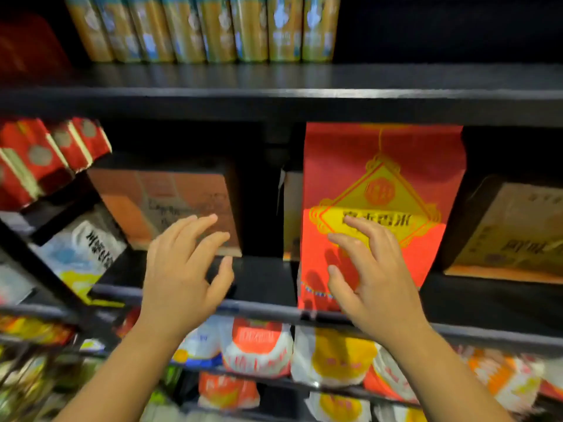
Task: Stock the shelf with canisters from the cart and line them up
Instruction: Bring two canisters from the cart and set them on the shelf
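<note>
The canisters (207,28) stand in a row on the top shelf (396,95), at twelve o'clock. The left hand (179,275) hovers at eight o'clock, fingers (210,243) apart, holding nothing. The right hand (374,278), fingers likewise spread, is before a red bag (384,166) at three o'clock

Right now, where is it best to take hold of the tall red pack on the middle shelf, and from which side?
Probably by its two side edges at mid-height, coming from the front. The tall red pack stands upright, broad face forward; the shelf board sits close over its top, and the front rail crosses its base.
</note>
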